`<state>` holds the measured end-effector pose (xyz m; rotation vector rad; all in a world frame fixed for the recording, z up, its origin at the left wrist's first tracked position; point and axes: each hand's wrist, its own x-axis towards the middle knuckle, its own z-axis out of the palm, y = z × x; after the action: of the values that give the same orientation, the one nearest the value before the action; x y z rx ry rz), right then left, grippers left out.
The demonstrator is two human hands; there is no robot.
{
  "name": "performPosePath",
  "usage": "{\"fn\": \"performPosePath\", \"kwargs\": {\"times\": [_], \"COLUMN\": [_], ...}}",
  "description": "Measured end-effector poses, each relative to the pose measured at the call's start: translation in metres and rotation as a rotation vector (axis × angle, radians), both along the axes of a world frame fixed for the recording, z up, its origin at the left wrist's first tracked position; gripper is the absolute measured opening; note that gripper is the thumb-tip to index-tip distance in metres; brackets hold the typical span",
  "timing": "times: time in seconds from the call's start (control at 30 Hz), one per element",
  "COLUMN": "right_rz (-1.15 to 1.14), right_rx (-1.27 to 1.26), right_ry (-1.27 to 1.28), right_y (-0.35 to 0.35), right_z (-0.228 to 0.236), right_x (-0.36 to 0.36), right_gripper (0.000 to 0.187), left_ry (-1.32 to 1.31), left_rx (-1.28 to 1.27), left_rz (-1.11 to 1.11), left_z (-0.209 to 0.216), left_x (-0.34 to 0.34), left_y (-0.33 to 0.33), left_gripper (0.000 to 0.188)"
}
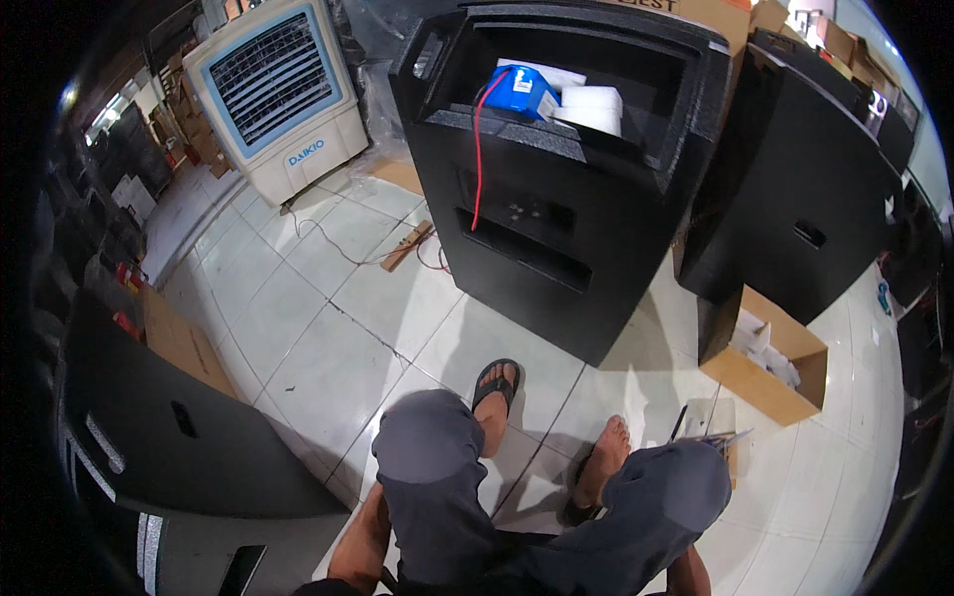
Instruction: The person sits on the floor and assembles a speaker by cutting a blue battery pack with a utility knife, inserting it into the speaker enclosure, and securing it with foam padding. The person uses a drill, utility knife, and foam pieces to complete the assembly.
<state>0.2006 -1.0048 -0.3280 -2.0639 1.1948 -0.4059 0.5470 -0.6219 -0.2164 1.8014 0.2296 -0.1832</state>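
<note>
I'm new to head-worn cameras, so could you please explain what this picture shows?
There is no robot: a wide fisheye camera on a person's head looks down past their bent knees. The left forearm and right forearm show near the lower edge, but both hands are hidden, so I can't tell what they hold. Ahead stands a black cabinet; in its upper recess sit a blue pack and white blocks, with a red wire hanging down the front. An open carton stands on the tiled floor.

Floor (383, 308) brightly lit w/ shadows; fisheye bend, blk vignette round rim.
</note>
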Motion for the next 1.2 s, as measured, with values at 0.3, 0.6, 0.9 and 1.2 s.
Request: {"fn": "performPosePath", "kwargs": {"times": [0.3,0.6,0.9,1.2], "right_rz": [0.036,0.047,0.046,-0.09], "right_rx": [-0.068,-0.058,-0.055,0.254], "right_ry": [0.016,-0.042,-0.116,-0.418], "right_y": [-0.035,-0.044,-0.036,-0.07], "right_z": [0.004,-0.001,-0.008,-0.052], "right_x": [0.049,0.053,0.061,0.045], "right_gripper": [0.032,0.031,0.03,0.029], "left_ry": [-1.11,-0.886,-0.95,-1.265], "left_rx": [0.159,0.639,0.49,0.647], "left_rz": [-0.159,-0.2,-0.111,-0.038], "left_z": [0.237,0.305,0.312,0.384], "left_x": [0.154,0.271,0.276,0.282], "left_y": [-0.171,-0.261,-0.261,-0.221], "left_gripper": [0.043,0.093,0.076,0.037]}}
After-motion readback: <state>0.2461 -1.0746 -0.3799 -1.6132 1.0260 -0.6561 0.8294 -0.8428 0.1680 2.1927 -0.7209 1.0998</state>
